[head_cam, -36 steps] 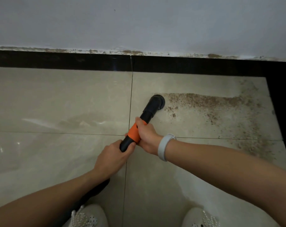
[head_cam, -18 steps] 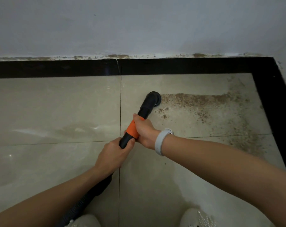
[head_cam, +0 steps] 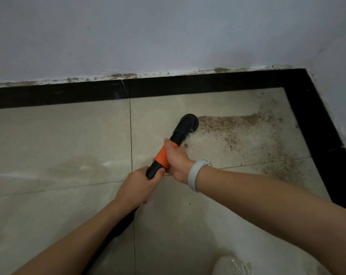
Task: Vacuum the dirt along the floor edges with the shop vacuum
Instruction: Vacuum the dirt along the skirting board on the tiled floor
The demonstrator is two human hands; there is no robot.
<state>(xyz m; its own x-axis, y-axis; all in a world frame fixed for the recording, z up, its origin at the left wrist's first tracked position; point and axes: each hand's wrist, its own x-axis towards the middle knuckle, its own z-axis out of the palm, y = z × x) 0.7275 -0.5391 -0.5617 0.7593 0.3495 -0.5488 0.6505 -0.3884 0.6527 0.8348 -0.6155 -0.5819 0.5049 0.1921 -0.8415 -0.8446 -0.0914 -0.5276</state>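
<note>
A pale tiled floor (head_cam: 59,147) runs up to a black border strip (head_cam: 55,96) under a grey wall (head_cam: 148,32). Near the floor's middle, the left hand (head_cam: 137,187) grips the black rear of the vacuum wand (head_cam: 162,155), its hose (head_cam: 116,233) trailing back under the left forearm. Just ahead, nearly touching it, the right hand (head_cam: 175,157) wraps around the wand's orange collar, a pale wristband (head_cam: 196,174) on that wrist. The round black nozzle (head_cam: 189,123) sits down on the tile at the left end of a brown dirt (head_cam: 247,132) patch spreading toward the floor's far right corner. A white shoe (head_cam: 231,264) shows at the bottom edge.
</note>
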